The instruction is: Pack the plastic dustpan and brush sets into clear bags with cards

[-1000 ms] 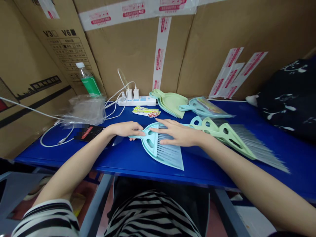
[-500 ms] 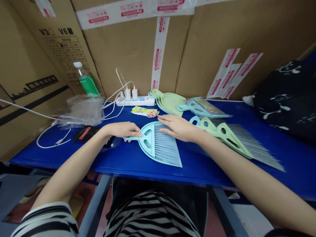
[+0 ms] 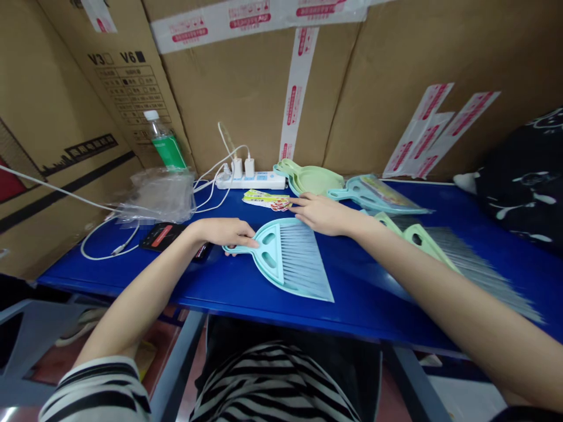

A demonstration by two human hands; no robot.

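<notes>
My left hand [image 3: 231,232] is closed around the handle of a light-blue hand brush [image 3: 273,253], which lies nested in a matching dustpan [image 3: 303,294]. Its grey bristles spread toward the right. Beyond the set, my right hand [image 3: 320,213] has its fingers stretched out. Their tips reach the right end of several printed paper labels [image 3: 265,200]; whether they touch cannot be made out. Behind that hand lie green and blue dustpans [image 3: 319,180] and a bagged light-blue dustpan set [image 3: 373,196]. Green hand brushes [image 3: 424,243] lie partly under my right forearm.
A white power strip [image 3: 250,180] with chargers and cables stands at the back. On the left are clear plastic bags [image 3: 160,193], a bottle [image 3: 166,143] and a black phone-like item [image 3: 165,236]. Cardboard [image 3: 246,88] walls the blue table [image 3: 211,287]. A dark patterned bag [image 3: 523,181] sits right.
My right hand has moved off the brush bristles, away from me to the labels. My left hand keeps hold of the handle. The view has shifted slightly.
</notes>
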